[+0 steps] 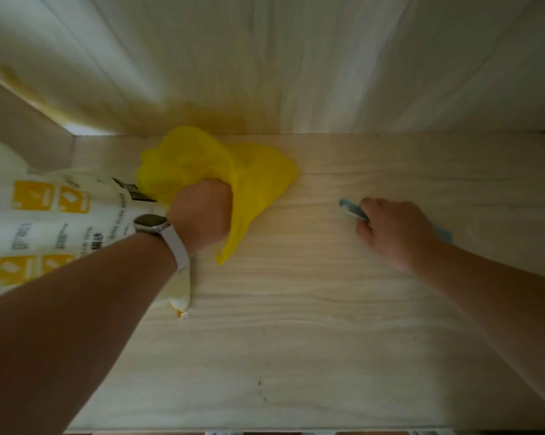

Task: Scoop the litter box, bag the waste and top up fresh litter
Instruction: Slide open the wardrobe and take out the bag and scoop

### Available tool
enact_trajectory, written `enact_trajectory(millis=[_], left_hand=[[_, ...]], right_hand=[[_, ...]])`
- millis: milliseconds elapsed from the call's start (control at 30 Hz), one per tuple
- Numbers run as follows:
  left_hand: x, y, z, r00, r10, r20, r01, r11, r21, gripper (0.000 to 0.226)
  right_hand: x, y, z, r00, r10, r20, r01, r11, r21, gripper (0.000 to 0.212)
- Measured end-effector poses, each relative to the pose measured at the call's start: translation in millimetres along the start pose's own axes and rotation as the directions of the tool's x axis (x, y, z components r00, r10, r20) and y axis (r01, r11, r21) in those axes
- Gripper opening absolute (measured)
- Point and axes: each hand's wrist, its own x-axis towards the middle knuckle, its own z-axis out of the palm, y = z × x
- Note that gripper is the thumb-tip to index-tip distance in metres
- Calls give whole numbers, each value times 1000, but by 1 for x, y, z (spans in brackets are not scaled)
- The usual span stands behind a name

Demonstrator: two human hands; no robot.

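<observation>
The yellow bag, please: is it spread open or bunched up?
Bunched up: the left hand fists the crumpled yellow bag.

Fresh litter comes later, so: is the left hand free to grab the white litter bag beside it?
Probably not yet. The left hand is closed on the yellow bag; the white litter bag lies right beside the forearm, unobstructed.

Bare forearms, no sleeves, left wrist wearing a dark-faced smartwatch (150,223), pale band
</observation>
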Motion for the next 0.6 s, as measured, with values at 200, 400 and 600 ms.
enact_trajectory(millis=[200,400,600], left_hand=[[-48,8,-57,992,96,-85,-103,991,-84,7],[-99,13,-121,973,60,-222,-91,987,-135,30],[-155,36,-202,901,-49,-432,-236,778,-582,49]], right_hand=[[-26,-43,-40,997,45,69,-54,989,139,16],[-52,-103,-123,990,137,-12,-114,866,486,14],[-87,-165,-245,976,203,-84,-51,582,812,44]])
